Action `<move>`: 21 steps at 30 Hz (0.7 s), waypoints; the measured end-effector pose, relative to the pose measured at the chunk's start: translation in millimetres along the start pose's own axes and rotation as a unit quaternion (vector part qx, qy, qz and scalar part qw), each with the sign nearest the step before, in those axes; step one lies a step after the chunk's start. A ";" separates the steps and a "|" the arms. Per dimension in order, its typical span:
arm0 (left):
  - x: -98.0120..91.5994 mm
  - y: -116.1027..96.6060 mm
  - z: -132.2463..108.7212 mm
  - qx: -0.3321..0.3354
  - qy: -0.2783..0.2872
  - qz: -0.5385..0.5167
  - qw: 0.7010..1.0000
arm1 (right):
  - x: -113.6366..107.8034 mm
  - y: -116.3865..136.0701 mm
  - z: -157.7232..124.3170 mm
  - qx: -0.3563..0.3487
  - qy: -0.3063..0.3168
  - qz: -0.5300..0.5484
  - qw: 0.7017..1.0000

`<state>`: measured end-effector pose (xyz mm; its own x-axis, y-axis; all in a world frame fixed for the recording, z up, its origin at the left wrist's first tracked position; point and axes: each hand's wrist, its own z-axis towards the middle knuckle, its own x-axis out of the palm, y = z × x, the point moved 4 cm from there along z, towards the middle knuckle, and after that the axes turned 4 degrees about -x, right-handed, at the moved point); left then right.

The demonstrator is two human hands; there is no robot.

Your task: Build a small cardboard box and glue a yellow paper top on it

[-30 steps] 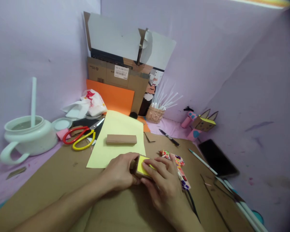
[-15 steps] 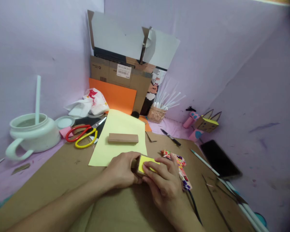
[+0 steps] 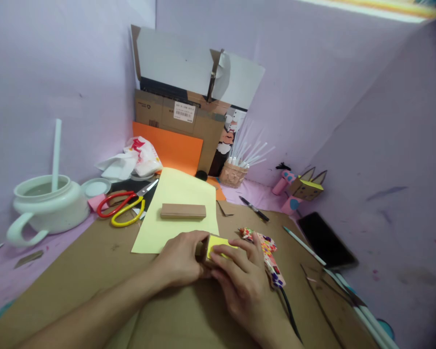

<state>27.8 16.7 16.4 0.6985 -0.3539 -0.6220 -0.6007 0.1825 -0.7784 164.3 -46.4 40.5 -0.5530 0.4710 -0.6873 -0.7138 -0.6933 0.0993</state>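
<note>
Between my hands is a small cardboard box [image 3: 210,241] with yellow paper on its upper face. My left hand [image 3: 181,257] grips it from the left, thumb at the near corner and fingers partly hidden. My right hand [image 3: 241,274] closes on it from the right, its fingertips pressing the yellow face. Beyond my hands a folded cardboard strip [image 3: 183,211] lies on a pale yellow sheet [image 3: 150,237]. Just right of my right hand lies a flower-patterned glue gun [image 3: 272,264] with a black cord.
Red-and-yellow scissors [image 3: 125,208] and a white pot [image 3: 54,206] stand left. A large cardboard box [image 3: 160,109] leans at the back beside a basket of white sticks [image 3: 234,173]. A black pen [image 3: 254,209], a phone [image 3: 325,240] and a cardboard animal figure [image 3: 305,189] are right.
The whole view has shifted slightly, with the scene sitting a little lower and more to the left. Both hands keep hold of the small box in nearly the same pose.
</note>
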 end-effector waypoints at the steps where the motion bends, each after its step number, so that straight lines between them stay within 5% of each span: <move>1: -0.6 -0.8 -0.6 0.001 -0.002 -0.016 1.000 | -4.8 -4.0 -1.3 0.011 -0.022 0.012 1.000; 7: -21.5 -8.4 -0.1 0.002 -0.049 -0.153 0.987 | -46.3 -38.4 -18.2 0.124 -0.297 0.069 0.944; 10: -40.4 -10.1 7.2 -0.010 -0.100 -0.160 0.982 | -52.6 -46.8 -23.9 0.146 -0.322 0.054 0.934; 14: -51.8 -16.0 28.4 -0.025 -0.096 -0.132 0.986 | -56.1 -52.5 -26.5 0.160 -0.328 0.035 0.930; 21: -19.4 -54.9 104.5 -0.014 -0.082 -0.082 0.993 | -58.9 -51.7 -15.2 0.114 -0.272 -0.014 0.955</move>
<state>87.8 109.4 62.3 0.8409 -0.2215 -0.4938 -0.4821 0.1077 -0.8694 240.3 -46.6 64.9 -0.6296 0.7445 -0.2221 -0.7723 -0.5684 0.2838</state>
